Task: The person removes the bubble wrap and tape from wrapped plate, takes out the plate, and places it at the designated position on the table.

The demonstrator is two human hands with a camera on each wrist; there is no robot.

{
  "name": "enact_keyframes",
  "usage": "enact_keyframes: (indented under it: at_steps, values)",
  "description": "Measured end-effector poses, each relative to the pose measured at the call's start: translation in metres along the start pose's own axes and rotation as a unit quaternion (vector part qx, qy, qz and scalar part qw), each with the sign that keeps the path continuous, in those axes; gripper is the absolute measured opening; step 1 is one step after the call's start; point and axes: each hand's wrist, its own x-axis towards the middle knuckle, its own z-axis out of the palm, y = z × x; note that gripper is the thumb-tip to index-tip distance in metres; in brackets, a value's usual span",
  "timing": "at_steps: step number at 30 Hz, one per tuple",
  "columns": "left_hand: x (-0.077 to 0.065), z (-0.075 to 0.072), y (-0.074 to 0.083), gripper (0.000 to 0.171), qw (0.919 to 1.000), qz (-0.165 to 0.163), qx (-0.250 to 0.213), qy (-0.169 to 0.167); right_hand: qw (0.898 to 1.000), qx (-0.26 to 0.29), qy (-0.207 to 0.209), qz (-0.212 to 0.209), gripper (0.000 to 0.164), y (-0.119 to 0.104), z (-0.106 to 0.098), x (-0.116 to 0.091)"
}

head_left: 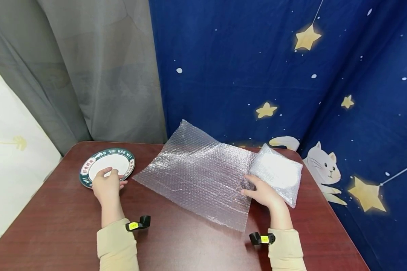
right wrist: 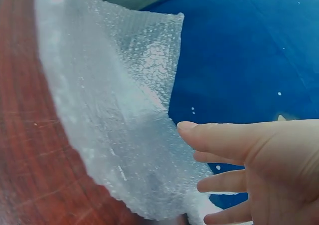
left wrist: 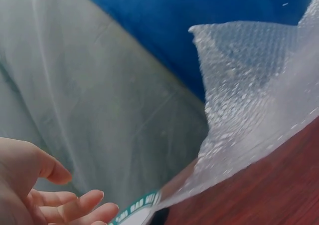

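Note:
A round plate (head_left: 117, 162) with a white centre and a dark green lettered rim lies at the table's far left. My left hand (head_left: 106, 187) is over its near side, fingers loosely bent and gripping nothing; contact with the plate cannot be made out. Across the middle spreads a clear bubble wrap sheet (head_left: 200, 173), its far corner standing up. At its right edge is my right hand (head_left: 263, 192), thumb and fingers spread, holding nothing. Just beyond that hand lies a flat bubble-wrapped packet (head_left: 274, 173); its contents are hidden. The left wrist view shows only the plate's rim (left wrist: 137, 205).
The dark red-brown table (head_left: 179, 241) ends at a rounded back edge. Behind it hang a grey curtain (head_left: 115, 75) and a blue star-patterned curtain (head_left: 230, 67), near the sheet's raised corner. Each sleeve carries a small black wrist camera (head_left: 142, 222).

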Motion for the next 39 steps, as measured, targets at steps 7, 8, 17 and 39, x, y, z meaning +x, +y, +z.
enact_keyframes:
  at_steps: [7,8,17,39]
  values:
    - [-0.014,0.026,0.007,0.039,0.9969,0.067,0.03,-0.029,1.0,0.004,0.018,0.017,0.067,0.002,-0.004,-0.001]
    - [-0.016,0.03,0.008,0.039,0.9959,0.077,0.033,-0.035,1.0,0.0,0.022,0.018,0.068,0.003,-0.005,-0.002]
    - [-0.034,0.059,0.012,0.032,0.9831,0.149,0.03,-0.102,0.997,-0.02,0.067,0.018,0.063,0.007,-0.014,-0.006]
    - [-0.068,0.1,0.016,0.035,0.9608,0.184,0.038,-0.204,0.988,-0.012,0.121,0.096,0.063,0.03,-0.046,-0.032]
